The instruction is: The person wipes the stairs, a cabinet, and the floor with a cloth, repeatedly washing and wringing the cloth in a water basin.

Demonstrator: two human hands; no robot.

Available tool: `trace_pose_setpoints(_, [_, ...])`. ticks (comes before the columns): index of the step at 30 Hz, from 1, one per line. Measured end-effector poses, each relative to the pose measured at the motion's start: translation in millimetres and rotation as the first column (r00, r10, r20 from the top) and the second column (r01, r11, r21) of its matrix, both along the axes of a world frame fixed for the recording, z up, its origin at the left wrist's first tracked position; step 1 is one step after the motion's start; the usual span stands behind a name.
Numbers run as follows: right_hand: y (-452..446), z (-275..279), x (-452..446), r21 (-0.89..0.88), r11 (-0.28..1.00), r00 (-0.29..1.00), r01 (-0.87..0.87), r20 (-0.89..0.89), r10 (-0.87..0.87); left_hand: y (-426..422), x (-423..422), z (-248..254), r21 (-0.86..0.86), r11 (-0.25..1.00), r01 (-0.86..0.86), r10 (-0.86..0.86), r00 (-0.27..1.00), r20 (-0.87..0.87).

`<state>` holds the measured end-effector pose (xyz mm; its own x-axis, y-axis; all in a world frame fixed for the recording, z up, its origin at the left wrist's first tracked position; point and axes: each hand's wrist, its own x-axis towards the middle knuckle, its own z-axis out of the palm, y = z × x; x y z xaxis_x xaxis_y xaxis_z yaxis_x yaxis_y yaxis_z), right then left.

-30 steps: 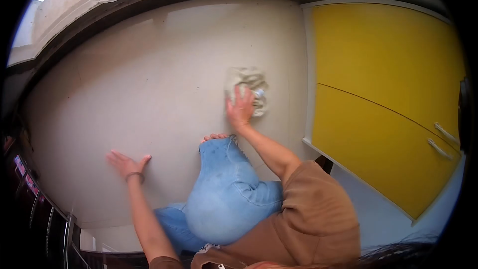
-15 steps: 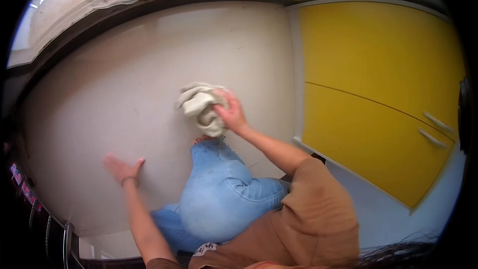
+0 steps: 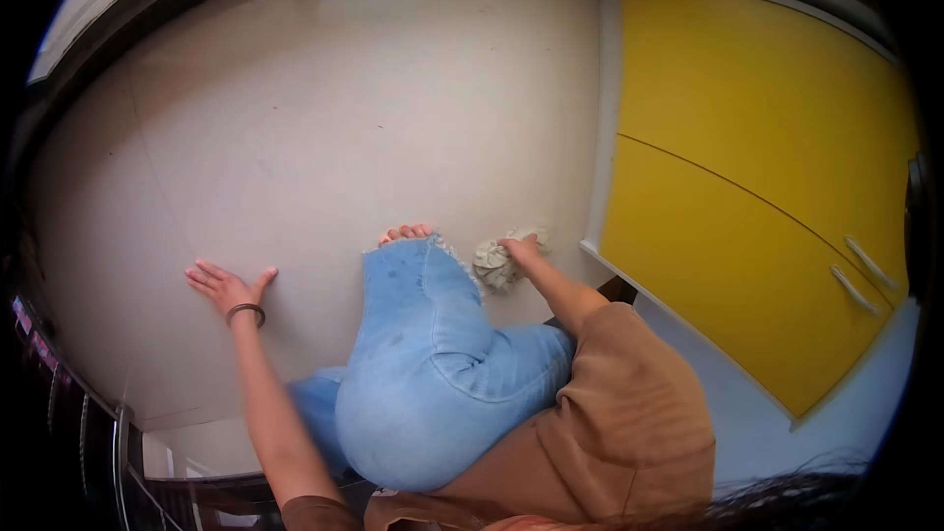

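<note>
Head view: at the left, the left hand (image 3: 224,290) is set palm down on the pale surface (image 3: 295,167), empty, with its fingers and thumb spread apart; the wrist is ringed by a dark bracelet (image 3: 246,313). By judgement, weight is being propped there. In the middle, the surface is met by bare toes (image 3: 405,233) below the frayed hem of the blue jeans (image 3: 423,364). Just to their right, the crumpled cloth (image 3: 495,264) is held down on the surface by the right hand (image 3: 523,246), so a pressing or gathering step seems to be in hand. For any shift of the cloth, a secure hold on its loose folds would be called for, with the toes and hem kept clear. Farther right, a yellow cabinet (image 3: 757,138) with two pale handles is seen.

At the far left, dark objects are cut off and hard to make out. One foot is mostly covered by the jeans. At the cloth, the undersides of the right fingers are hidden, and whether folds are pinched between them cannot be told. At the lower right, part of the brown shirt (image 3: 629,413) is cut off.
</note>
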<state>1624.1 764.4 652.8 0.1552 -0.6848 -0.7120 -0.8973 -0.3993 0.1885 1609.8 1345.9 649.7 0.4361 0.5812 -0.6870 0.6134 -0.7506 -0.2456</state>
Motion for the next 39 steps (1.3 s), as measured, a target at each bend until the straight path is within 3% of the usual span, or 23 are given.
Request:
trace_pose_setpoints(4, [68.8,-45.5,-4.4,-0.052,0.991,0.968,-0.120,0.216,0.129,-3.7,6.8,5.8,0.018,1.000,0.019,-0.018,0.998,-0.067])
trace_pose_setpoints(6, [141.9,-4.3,30.7,-0.056,0.981,0.920,-0.187,0.339,0.194,-10.3,22.3,28.0,0.017,0.997,0.070,-0.066,0.982,-0.176])
trace_pose_setpoints(8, [147.7,5.9,40.0,-0.043,0.979,0.905,-0.199,0.375,0.200,-13.0,31.2,41.2,0.008,0.998,0.062,-0.059,0.980,-0.190])
trace_pose_setpoints(13, [168.6,-3.8,55.8,-0.029,0.933,0.803,-0.358,0.501,0.324,-8.7,19.7,22.5,0.023,0.998,0.065,-0.060,0.982,-0.181])
trace_pose_setpoints(16, [201.3,-1.5,83.6,-0.043,0.874,0.675,-0.484,0.618,0.404,-9.0,17.0,18.0,0.030,0.998,0.061,-0.055,0.986,-0.157])
trace_pose_setpoints(18, [246.9,-6.4,110.8,0.033,0.848,0.563,-0.529,0.761,0.322,-8.0,13.5,16.8,0.026,0.999,0.046,-0.043,0.992,-0.119])
trace_pose_setpoints(19, [278.3,-26.1,123.2,0.157,0.826,0.498,-0.541,0.852,0.164,-6.2,9.1,11.5,0.027,0.999,0.031,-0.028,0.996,-0.087])
trace_pose_setpoints(21, [361.8,-39.5,156.1,0.297,0.727,0.466,-0.619,0.884,0.036,-1.2,-2.5,-0.5,0.038,0.999,-0.004,0.005,1.000,-0.027])
trace_pose_setpoints(23, [414.9,-23.7,192.1,0.498,0.541,0.544,-0.677,0.835,-0.088,-0.6,-0.1,3.1,0.021,0.999,-0.028,0.028,0.999,-0.030])
trace_pose_setpoints(26, [394.4,41.2,234.0,0.616,0.345,0.590,-0.708,0.785,-0.189,-2.1,-1.9,4.7,0.049,0.999,-0.021,0.023,0.999,-0.036])
trace_pose_setpoints(29, [296.1,106.5,246.2,0.714,0.358,0.663,-0.602,0.697,-0.273,-9.7,13.9,23.1,0.036,0.998,-0.050,0.053,0.996,-0.075])
trace_pose_setpoints(32, [180.6,144.4,226.9,0.573,0.606,0.651,-0.551,0.750,-0.117,-9.8,13.6,22.0,0.032,0.997,-0.070,0.071,0.996,-0.058])
trace_pose_setpoints(35, [56.8,98.3,186.2,0.410,0.778,0.718,-0.477,0.692,0.075,-7.3,4.9,10.0,0.023,0.996,-0.085,0.084,0.996,0.009])
trace_pose_setpoints(36, [31.8,54.5,165.6,0.147,0.796,0.634,-0.587,0.694,0.340,-3.5,2.9,8.5,0.013,0.996,-0.085,0.085,0.996,0.029])
trace_pose_setpoints(37, [5.8,10.0,146.4,-0.125,0.732,0.522,-0.670,0.622,0.584,-2.4,4.5,11.9,0.020,0.996,-0.089,0.088,0.996,0.014])
trace_pose_setpoints(38, [-5.9,-13.7,139.7,-0.378,0.588,0.393,-0.715,0.478,0.786,-5.1,8.2,16.0,0.025,0.995,-0.094,0.094,0.996,0.000])
trace_pose_setpoints(39, [30.8,-16.5,139.0,-0.428,0.605,0.462,-0.671,0.396,0.793,-8.0,12.5,17.4,0.031,0.994,-0.101,0.101,0.995,-0.013])
